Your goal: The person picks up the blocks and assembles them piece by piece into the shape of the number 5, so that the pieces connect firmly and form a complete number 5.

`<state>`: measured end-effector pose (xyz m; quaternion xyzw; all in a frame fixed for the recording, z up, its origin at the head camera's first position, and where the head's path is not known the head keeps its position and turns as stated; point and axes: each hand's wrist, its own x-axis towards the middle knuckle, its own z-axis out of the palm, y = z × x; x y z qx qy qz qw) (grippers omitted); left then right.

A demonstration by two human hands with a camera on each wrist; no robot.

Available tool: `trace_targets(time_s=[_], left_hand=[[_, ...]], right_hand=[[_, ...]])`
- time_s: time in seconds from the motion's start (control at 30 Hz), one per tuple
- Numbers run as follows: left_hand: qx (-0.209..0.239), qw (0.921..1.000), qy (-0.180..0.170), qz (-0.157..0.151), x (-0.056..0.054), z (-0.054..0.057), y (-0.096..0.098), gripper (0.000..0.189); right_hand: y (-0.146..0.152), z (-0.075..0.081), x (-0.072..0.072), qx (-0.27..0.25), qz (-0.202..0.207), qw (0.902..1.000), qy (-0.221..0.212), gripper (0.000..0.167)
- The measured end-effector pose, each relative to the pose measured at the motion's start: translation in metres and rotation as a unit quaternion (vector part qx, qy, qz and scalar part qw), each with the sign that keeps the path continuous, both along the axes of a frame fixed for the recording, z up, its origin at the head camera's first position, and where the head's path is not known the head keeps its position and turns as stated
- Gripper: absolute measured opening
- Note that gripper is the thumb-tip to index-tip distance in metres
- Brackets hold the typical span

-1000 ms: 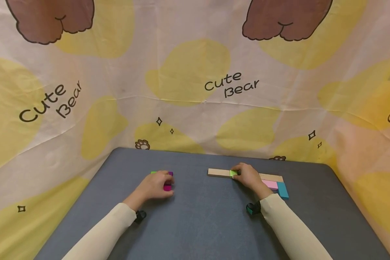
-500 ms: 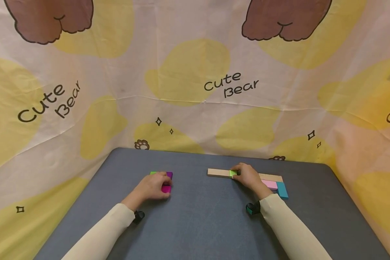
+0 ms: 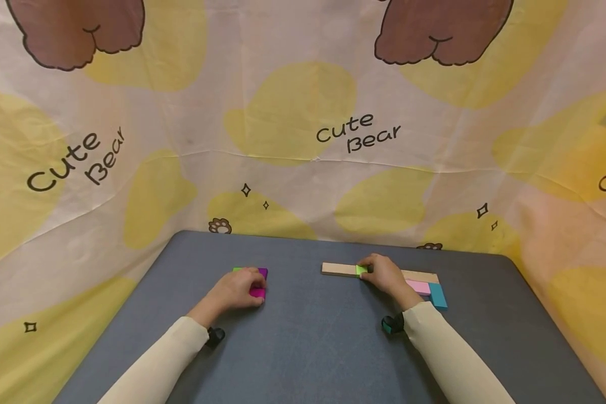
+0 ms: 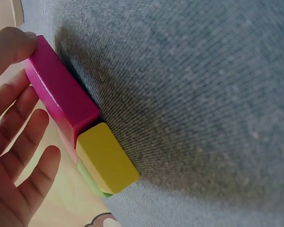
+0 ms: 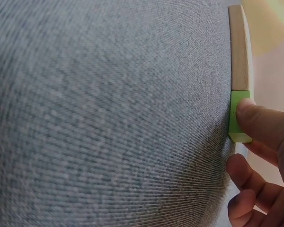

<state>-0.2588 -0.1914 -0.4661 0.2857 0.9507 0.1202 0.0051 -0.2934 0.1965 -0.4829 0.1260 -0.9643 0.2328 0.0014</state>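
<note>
My left hand (image 3: 234, 290) is over a small cluster of coloured blocks on the left of the table. Its thumb and index finger pinch a magenta block (image 4: 61, 90) near one end; the other fingers stay loose. Beside that block lie a yellow block (image 4: 109, 158), a purple block (image 3: 264, 272) and a green block (image 3: 238, 269), the last two partly hidden by the hand. At the right, my right hand (image 3: 385, 276) pinches a light green block (image 5: 239, 113) between thumb and fingers. That block butts against the end of a plain wooden block (image 5: 239, 52), in line with it.
Right of my right hand lie another wooden block (image 3: 421, 276), a pink block (image 3: 418, 287) and a blue block (image 3: 437, 295), touching in a corner shape. A printed cloth (image 3: 283, 112) hangs behind the grey table (image 3: 303, 348).
My left hand has closed in on the magenta block, its thumb drawing in to the block's near end. The right hand keeps its place on the light green block.
</note>
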Motion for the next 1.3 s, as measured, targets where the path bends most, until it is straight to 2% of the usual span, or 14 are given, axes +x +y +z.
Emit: trace_targets(time_s=[0.17, 0.4, 0.7, 1.07, 1.2, 1.3], left_hand=[[0.017, 0.9997, 0.016, -0.008, -0.003, 0.002, -0.001, 0.018], [0.079, 0.9967, -0.008, -0.017, -0.004, 0.004, 0.001, 0.022], [0.117, 0.9924, 0.008, -0.037, -0.007, 0.002, 0.015, 0.022], [0.122, 0.9925, -0.001, 0.004, -0.008, 0.002, 0.048, 0.021], [0.136, 0.9898, -0.005, 0.041, -0.009, 0.002, 0.063, 0.023], [0.157, 0.9849, -0.005, 0.072, -0.011, 0.002, 0.074, 0.025]], right_hand=[[0.001, 0.0, -0.001, 0.001, -0.003, 1.0, 0.0, 0.027], [0.002, 0.001, -0.002, 0.0, -0.001, 1.0, 0.003, 0.028], [0.002, 0.0, -0.001, 0.005, -0.006, 1.0, 0.0, 0.028], [0.002, -0.001, 0.001, 0.006, -0.004, 1.0, -0.002, 0.029], [0.002, -0.002, 0.001, 0.004, -0.005, 1.0, 0.006, 0.028], [0.001, -0.004, 0.002, 0.005, -0.003, 0.9999, 0.01, 0.028]])
